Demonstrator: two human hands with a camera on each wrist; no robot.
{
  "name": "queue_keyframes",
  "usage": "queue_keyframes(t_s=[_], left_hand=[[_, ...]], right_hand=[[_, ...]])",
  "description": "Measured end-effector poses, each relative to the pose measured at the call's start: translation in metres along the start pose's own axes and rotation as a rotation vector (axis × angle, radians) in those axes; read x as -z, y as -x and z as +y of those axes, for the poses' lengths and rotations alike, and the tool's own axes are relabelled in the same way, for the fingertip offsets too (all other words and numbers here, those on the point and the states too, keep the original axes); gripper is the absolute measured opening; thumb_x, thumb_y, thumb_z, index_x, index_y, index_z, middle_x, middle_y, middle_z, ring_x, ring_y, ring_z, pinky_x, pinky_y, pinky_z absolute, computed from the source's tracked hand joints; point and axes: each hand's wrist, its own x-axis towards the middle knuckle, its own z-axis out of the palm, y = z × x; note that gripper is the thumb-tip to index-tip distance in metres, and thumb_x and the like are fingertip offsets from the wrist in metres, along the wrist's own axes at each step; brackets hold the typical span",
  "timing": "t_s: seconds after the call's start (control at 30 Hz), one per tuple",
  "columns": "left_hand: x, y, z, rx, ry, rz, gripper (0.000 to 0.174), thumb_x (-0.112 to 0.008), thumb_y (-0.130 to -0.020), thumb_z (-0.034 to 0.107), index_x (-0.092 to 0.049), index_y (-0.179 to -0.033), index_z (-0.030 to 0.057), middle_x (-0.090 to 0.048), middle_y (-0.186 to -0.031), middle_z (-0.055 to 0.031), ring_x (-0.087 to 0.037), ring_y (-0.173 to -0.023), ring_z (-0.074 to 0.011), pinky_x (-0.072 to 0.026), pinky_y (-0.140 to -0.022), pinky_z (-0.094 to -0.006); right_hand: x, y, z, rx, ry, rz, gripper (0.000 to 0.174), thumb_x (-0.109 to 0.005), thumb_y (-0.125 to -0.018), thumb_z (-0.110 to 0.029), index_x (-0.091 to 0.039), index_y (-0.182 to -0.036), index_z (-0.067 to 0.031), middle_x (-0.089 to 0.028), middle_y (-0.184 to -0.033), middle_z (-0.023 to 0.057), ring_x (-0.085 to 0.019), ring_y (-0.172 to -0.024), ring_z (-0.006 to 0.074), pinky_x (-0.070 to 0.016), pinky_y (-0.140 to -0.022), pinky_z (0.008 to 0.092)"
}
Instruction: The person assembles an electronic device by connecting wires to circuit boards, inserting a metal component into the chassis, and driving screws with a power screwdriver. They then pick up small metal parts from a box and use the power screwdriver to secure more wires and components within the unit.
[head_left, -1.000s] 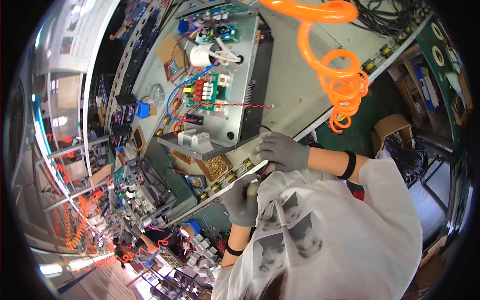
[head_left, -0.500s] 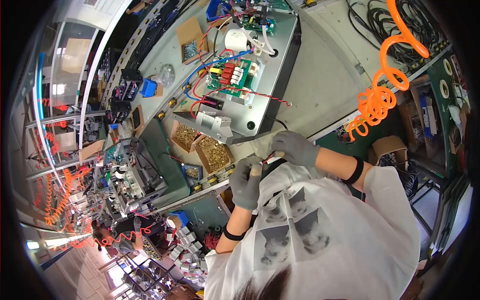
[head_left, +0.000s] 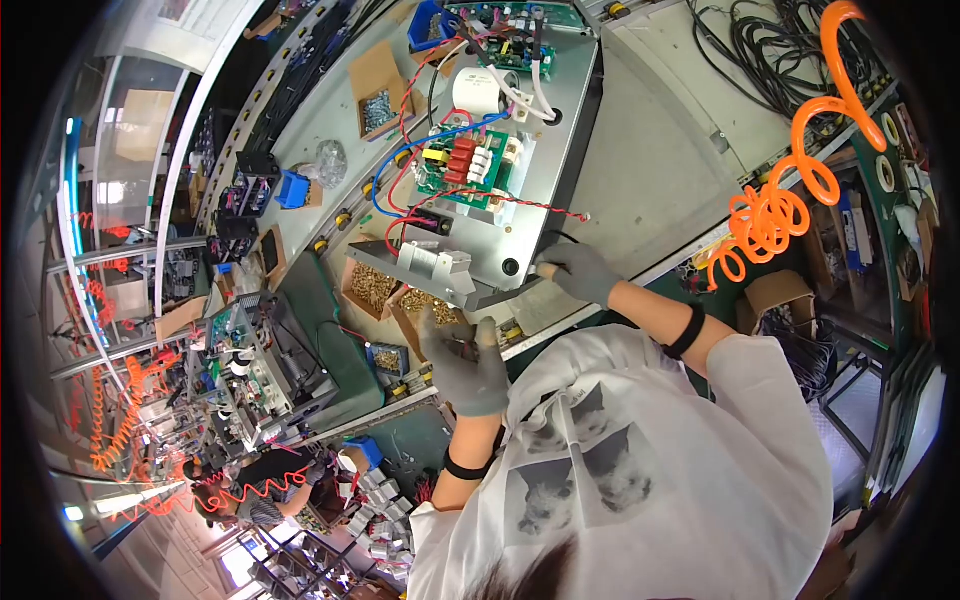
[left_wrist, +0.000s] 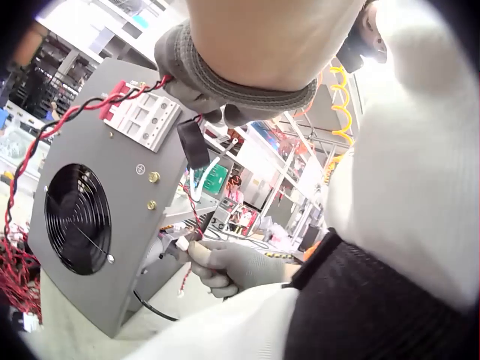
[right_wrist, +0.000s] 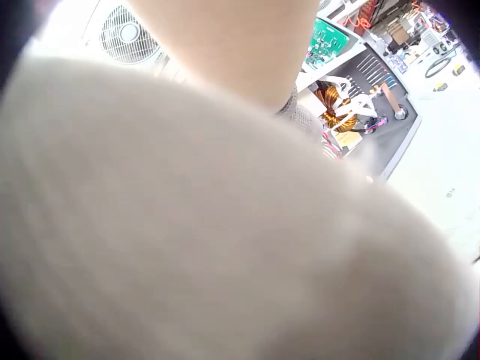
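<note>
My gloved left hand point(head_left: 465, 370) is in front of the chassis, thumb and forefinger spread, over a box of brass screws. In the left wrist view a red and black twisted wire point(left_wrist: 71, 112) runs into the curled fingers of this left hand point(left_wrist: 206, 94), and a small black block point(left_wrist: 194, 144) hangs just below them. My right hand point(head_left: 580, 272) is at the chassis's near right corner. In the left wrist view the right hand point(left_wrist: 232, 262) pinches a small white connector point(left_wrist: 182, 242) with red wire. The grey metal chassis point(head_left: 545, 190) carries circuit boards, a white capacitor point(head_left: 478, 90) and loose wires.
Cartons of brass screws point(head_left: 370, 288) stand by the chassis's near left corner. A coiled orange air hose point(head_left: 775, 215) hangs at the right, with black cables point(head_left: 760, 60) behind it. Another chassis point(head_left: 250, 370) stands at the left, with a person further off.
The hands have parted from close together near the body. The left hand has moved forward and left; the right hand has moved forward to the chassis's corner. The view has shifted.
</note>
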Motion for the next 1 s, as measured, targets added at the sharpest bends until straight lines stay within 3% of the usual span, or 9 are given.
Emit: queue_keyframes(t_s=[0.07,0.1,0.13,0.2,0.3,0.5,0.73,0.8,1.0], left_hand=[[0.003,-0.016,-0.004,-0.022,0.123,-0.049,0.063,-0.063,-0.085,0.022,-0.031,-0.133,-0.0024,-0.056,-0.087,-0.0089,-0.055,-0.072,-0.0127,-0.0439,-0.063,-0.0229],[0.010,-0.024,-0.008,-0.082,-0.037,-0.137,0.064,-0.064,-0.084,0.028,-0.035,-0.133,-0.0015,-0.052,-0.107,-0.0145,-0.056,-0.093,-0.0194,-0.0460,-0.078,-0.0283],[0.009,-0.028,-0.007,-0.085,-0.037,-0.134,0.064,-0.064,-0.084,0.028,-0.035,-0.133,-0.0015,-0.052,-0.107,-0.0145,-0.056,-0.093,-0.0194,-0.0460,-0.078,-0.0283],[0.008,-0.035,-0.007,-0.108,-0.092,-0.130,0.068,-0.056,-0.082,0.053,-0.045,-0.130,0.0059,-0.050,-0.091,-0.0111,-0.055,-0.070,-0.0211,-0.0459,-0.061,-0.0301],[0.008,-0.037,-0.012,-0.124,-0.124,-0.127,0.069,-0.055,-0.081,0.058,-0.048,-0.128,0.0081,-0.049,-0.089,-0.0107,-0.055,-0.068,-0.0214,-0.0456,-0.060,-0.0315],[0.006,-0.039,-0.022,-0.082,-0.029,-0.166,0.068,-0.056,-0.078,0.060,-0.051,-0.123,0.0101,-0.048,-0.088,-0.0106,-0.054,-0.066,-0.0218,-0.0452,-0.058,-0.0325],[0.006,-0.040,-0.030,-0.081,0.016,-0.198,0.063,-0.058,-0.078,0.058,-0.052,-0.120,0.0101,-0.048,-0.087,-0.0116,-0.054,-0.064,-0.0231,-0.0441,-0.055,-0.0330],[0.009,-0.040,-0.030,-0.034,0.083,-0.297,0.061,-0.065,-0.082,0.042,-0.044,-0.123,0.0023,-0.049,-0.105,-0.0112,-0.055,-0.091,-0.0197,-0.0462,-0.079,-0.0312],[0.016,-0.044,-0.019,-0.021,-0.037,-0.373,0.060,-0.061,-0.083,0.046,-0.044,-0.122,0.0040,-0.045,-0.109,-0.0149,-0.053,-0.093,-0.0227,-0.0457,-0.077,-0.0305]], right_hand=[[-0.009,-0.015,-0.003,-0.119,-0.073,-0.114,0.022,-0.059,-0.084,-0.021,-0.064,-0.099,-0.0054,-0.064,-0.084,0.0142,-0.060,-0.074,0.0233,-0.0466,-0.069,0.0342],[-0.013,-0.017,0.000,-0.116,-0.074,-0.109,0.022,-0.059,-0.084,-0.021,-0.064,-0.099,-0.0054,-0.064,-0.084,0.0142,-0.060,-0.074,0.0233,-0.0466,-0.069,0.0342],[-0.020,-0.018,0.004,-0.089,-0.193,-0.127,0.022,-0.059,-0.084,-0.018,-0.064,-0.100,-0.0037,-0.064,-0.081,0.0126,-0.057,-0.072,0.0193,-0.0458,-0.067,0.0327],[-0.031,-0.023,0.013,-0.060,-0.312,-0.154,0.022,-0.059,-0.084,-0.015,-0.064,-0.100,-0.0019,-0.064,-0.079,0.0111,-0.055,-0.069,0.0153,-0.0449,-0.066,0.0312],[-0.040,-0.028,0.026,-0.043,-0.363,-0.167,0.020,-0.059,-0.084,-0.009,-0.064,-0.101,0.0009,-0.064,-0.076,0.0074,-0.052,-0.068,0.0108,-0.0443,-0.064,0.0293],[-0.057,-0.040,0.047,-0.119,-0.506,-0.183,0.018,-0.058,-0.082,-0.003,-0.065,-0.099,0.0015,-0.066,-0.081,0.0063,-0.056,-0.071,0.0101,-0.0464,-0.064,0.0266],[-0.052,-0.043,0.034,-0.156,-0.963,-0.209,0.041,-0.064,-0.080,-0.001,-0.053,-0.119,-0.0029,-0.062,-0.111,0.0051,-0.059,-0.099,0.0128,-0.0495,-0.085,0.0300],[-0.051,-0.044,0.035,-0.152,-1.006,-0.201,0.047,-0.065,-0.080,-0.001,-0.048,-0.124,-0.0033,-0.059,-0.116,0.0055,-0.057,-0.102,0.0134,-0.0492,-0.086,0.0311],[-0.056,-0.044,0.048,-0.202,-1.123,-0.290,0.061,-0.068,-0.075,0.000,-0.042,-0.129,-0.0049,-0.056,-0.121,0.0064,-0.057,-0.106,0.0177,-0.0490,-0.089,0.0349]])
